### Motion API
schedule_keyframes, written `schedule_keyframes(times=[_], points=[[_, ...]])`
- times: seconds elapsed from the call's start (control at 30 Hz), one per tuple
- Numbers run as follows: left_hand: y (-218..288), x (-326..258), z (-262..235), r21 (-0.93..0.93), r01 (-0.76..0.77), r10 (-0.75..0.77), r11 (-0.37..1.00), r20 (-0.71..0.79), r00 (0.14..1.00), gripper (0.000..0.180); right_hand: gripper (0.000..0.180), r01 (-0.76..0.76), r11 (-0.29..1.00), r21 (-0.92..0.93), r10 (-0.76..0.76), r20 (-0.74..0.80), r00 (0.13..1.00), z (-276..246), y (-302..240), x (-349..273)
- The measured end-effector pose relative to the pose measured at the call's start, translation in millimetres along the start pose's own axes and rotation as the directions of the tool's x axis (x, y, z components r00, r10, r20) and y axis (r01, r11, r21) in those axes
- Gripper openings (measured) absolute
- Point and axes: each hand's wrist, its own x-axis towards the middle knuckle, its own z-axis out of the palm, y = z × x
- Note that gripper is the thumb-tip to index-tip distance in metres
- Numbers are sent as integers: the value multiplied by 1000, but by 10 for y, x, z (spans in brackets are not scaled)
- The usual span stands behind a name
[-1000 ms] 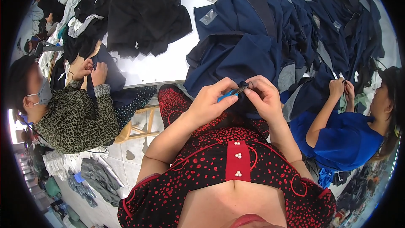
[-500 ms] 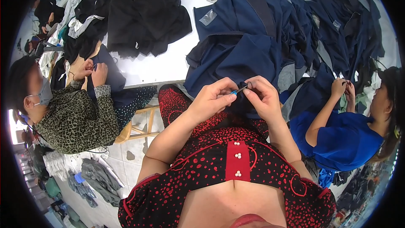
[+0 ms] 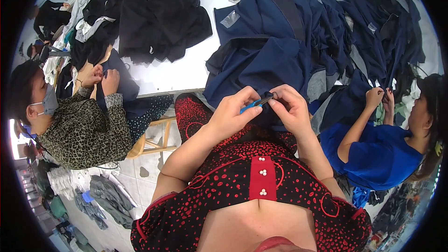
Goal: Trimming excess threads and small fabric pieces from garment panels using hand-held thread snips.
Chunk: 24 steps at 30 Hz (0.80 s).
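Note:
My left hand (image 3: 234, 113) is closed round a small blue-handled cutting tool (image 3: 251, 106) that looks like thread snips. Its dark pointed blade reaches right, up to my right fingertips. There my right hand (image 3: 291, 110) pinches a narrow dark loop or edge of a navy garment (image 3: 268, 65). Blade and cloth edge meet between the two hands; whether they touch is too small to tell. The garment hangs from the table down to my lap, its lower part partly hidden behind my hands.
A white table (image 3: 179, 72) carries a heap of black garments (image 3: 161, 16) and more navy garments (image 3: 326, 23). A person in a leopard-print top (image 3: 86, 133) works on dark cloth at left. A person in a blue top (image 3: 378, 151) does so at right. A wooden stool (image 3: 156, 142) stands at left.
My left fingers have shifted on the snips, and more of the blue handle and blade shows. My right hand has barely moved. The person at left has turned their head.

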Motion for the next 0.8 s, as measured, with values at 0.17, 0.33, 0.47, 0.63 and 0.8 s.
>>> schedule_keyframes(times=[0.17, 0.33, 0.47, 0.63, 0.8], points=[[20, 12, -2, 261, -63, 73, 963, -28, 997, 21, 10, -13, 1000, 11, 13, -10, 1000, 8, 61, 8], [7, 19, -84, -4, 13, -12, 1000, 79, 997, 19, 8, -137, 956, 261, 128, 52, 990, -11, 88, -7], [56, 29, -182, 206, -26, 14, 978, 58, 998, 24, 6, -196, 900, 389, 179, 81, 981, -8, 173, -10], [-2, 128, 4, 213, -65, 81, 975, -67, 994, 19, 8, -190, 926, 327, 160, 117, 980, 33, 216, 4], [-155, 104, 141, 401, -209, 230, 892, -4, 973, 11, 8, -145, 971, 190, 122, 129, 984, 0, 374, -13]])
